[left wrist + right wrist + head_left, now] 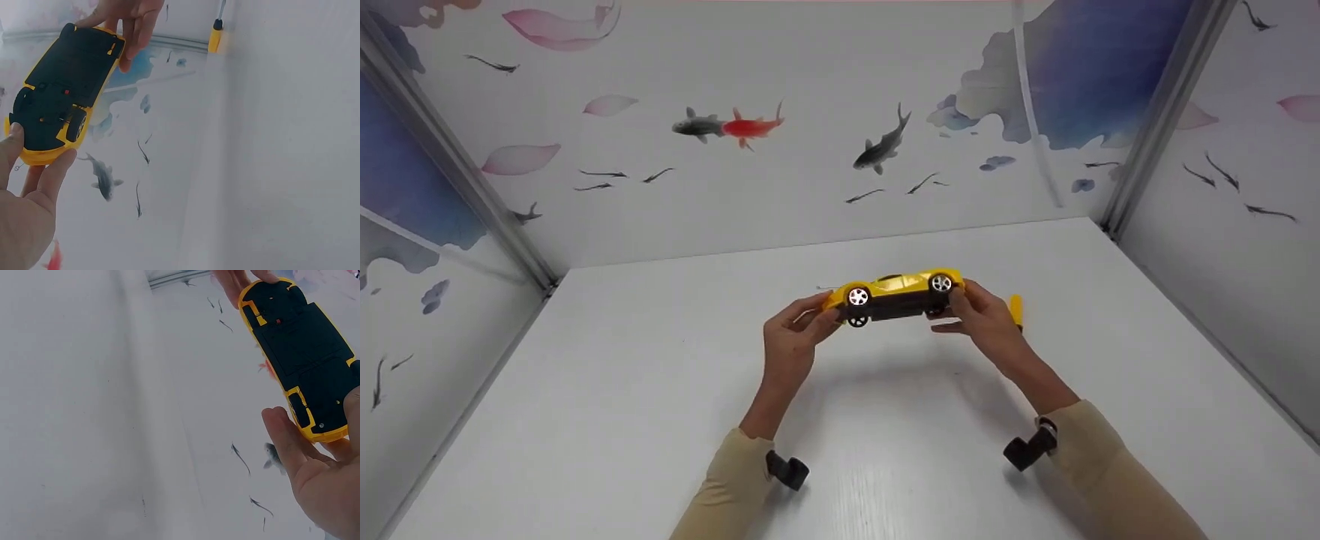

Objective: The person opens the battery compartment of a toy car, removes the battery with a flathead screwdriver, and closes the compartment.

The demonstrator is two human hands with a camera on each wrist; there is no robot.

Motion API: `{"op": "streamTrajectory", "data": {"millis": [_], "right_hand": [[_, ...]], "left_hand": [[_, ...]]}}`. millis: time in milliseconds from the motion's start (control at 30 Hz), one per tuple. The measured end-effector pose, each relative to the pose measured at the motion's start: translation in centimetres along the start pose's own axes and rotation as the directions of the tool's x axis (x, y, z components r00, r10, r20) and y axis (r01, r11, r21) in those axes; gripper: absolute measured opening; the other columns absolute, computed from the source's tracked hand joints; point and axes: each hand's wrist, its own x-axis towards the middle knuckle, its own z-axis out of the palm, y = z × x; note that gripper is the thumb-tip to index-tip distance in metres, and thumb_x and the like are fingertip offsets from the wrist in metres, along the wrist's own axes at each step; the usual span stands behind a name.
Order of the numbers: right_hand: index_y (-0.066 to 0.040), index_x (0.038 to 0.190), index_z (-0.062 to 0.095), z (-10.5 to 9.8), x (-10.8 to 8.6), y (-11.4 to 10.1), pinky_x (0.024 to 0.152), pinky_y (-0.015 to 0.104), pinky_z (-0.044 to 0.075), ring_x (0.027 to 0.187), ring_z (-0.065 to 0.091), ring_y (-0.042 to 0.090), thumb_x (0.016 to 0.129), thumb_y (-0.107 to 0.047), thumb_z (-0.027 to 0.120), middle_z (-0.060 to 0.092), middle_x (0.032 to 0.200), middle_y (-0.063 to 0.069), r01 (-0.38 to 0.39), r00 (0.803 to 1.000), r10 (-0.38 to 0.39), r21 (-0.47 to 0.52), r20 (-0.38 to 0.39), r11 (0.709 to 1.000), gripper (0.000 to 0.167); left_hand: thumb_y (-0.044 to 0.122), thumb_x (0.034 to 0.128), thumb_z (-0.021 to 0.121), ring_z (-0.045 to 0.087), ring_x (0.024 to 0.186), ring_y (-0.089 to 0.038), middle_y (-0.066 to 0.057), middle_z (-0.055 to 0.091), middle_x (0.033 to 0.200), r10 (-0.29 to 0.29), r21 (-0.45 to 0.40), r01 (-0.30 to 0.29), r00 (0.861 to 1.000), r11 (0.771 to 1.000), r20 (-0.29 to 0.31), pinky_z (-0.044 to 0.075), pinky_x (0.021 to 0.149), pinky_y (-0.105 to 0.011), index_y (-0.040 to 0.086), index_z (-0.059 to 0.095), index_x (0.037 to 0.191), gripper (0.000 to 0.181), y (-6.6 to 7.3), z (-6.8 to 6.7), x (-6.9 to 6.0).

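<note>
A yellow toy car [904, 287] is held up above the white table between both hands, its side and black underside turned toward the head view. My left hand [791, 341] grips one end, thumb on the underside and fingers at the edge. At the other end my right hand [991, 324] holds the car with its thumb over the bottom, while some fingers stretch out beneath. The left wrist view shows the black underside [67, 73] with its wheels. From the right wrist, the same dark base [304, 343] appears with a yellow rim.
A screwdriver with a yellow and black handle [1017, 309] lies on the table [660, 420] just beyond the right hand, partly hidden by it. White panels [810, 45] printed with fish and petals enclose the table at the back and sides.
</note>
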Motion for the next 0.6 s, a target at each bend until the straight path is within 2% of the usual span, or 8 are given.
{"op": "streamTrajectory", "data": {"millis": [300, 467, 600], "right_hand": [[-0.007, 0.143, 0.053, 0.8, 0.7, -0.7, 0.089, 0.031, 0.060, 0.112, 0.067, 0.018, 0.099, -0.051, 0.049, 0.062, 0.135, 0.019, -0.068, 0.995, 0.065, -0.042, -0.071, 0.997, 0.063], [-0.008, 0.141, 0.057, 1.4, 1.0, -1.3, 0.088, 0.028, 0.059, 0.110, 0.067, 0.015, 0.098, -0.050, 0.052, 0.060, 0.134, 0.017, -0.057, 0.992, 0.053, -0.031, -0.116, 0.998, 0.060], [-0.007, 0.140, 0.059, 1.5, 1.3, -1.5, 0.088, 0.027, 0.059, 0.105, 0.068, 0.010, 0.100, -0.045, 0.052, 0.060, 0.133, 0.017, -0.048, 0.990, 0.044, -0.027, -0.137, 0.998, 0.055]], "left_hand": [[0.011, 0.0915, 0.072, 0.071, 0.111, -0.027, -0.019, 0.063, 0.132, -0.028, 0.013, 0.028, 0.999, 1.000, -0.047, 0.060, 0.085, -0.036, -0.001, 0.067, 0.126, 0.036, 0.4, -0.4, 0.1], [0.010, 0.0926, 0.070, 0.071, 0.111, -0.027, -0.018, 0.063, 0.130, -0.065, -0.004, 0.065, 0.996, 0.998, -0.065, 0.061, 0.084, -0.037, 0.000, 0.067, 0.128, 0.037, 0.4, -0.6, 0.1], [0.010, 0.0929, 0.070, 0.072, 0.109, -0.025, -0.018, 0.063, 0.125, -0.071, -0.021, 0.070, 0.994, 0.997, -0.078, 0.061, 0.083, -0.037, 0.001, 0.067, 0.128, 0.036, 0.5, -0.7, 0.2]]}}
